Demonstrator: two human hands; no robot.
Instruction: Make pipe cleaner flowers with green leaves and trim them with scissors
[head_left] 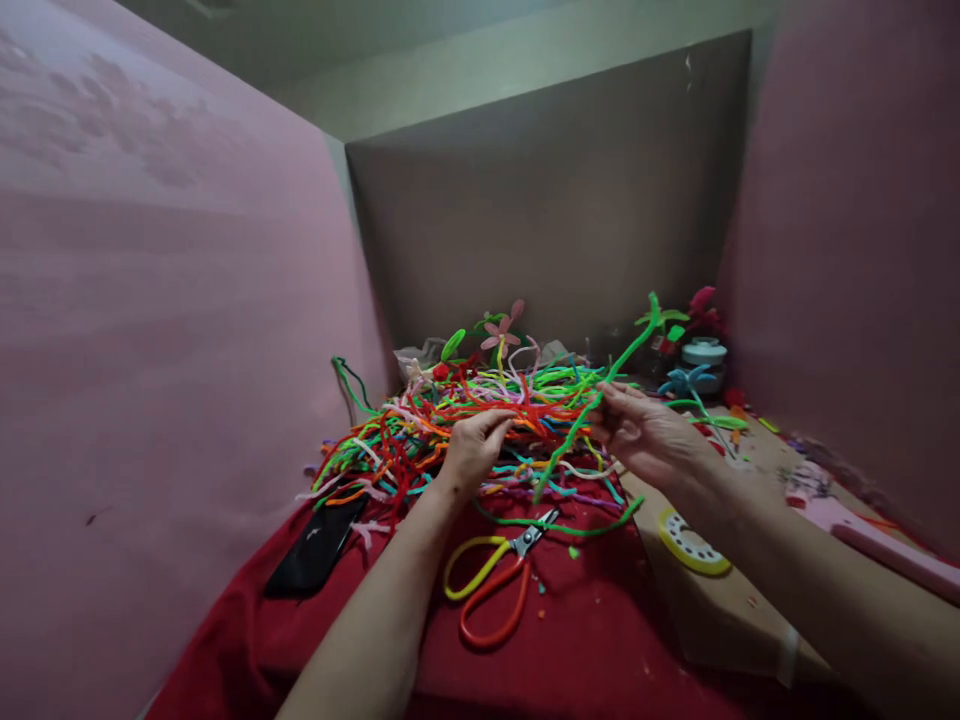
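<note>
Pipe cleaner (632, 349) pinched in right hand (637, 430), apparently mid-shaping, likely calls for left hand (472, 450), whose grip is unclear.

Dim light leaves the right pink wall (862, 250) shadowed (the left one (187, 350) looks paler).

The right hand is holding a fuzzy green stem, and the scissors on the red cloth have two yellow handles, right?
Not quite: the head view shows the scissors on the red cloth with one yellow handle and one orange-red handle. The right hand does hold a fuzzy green stem.
</note>
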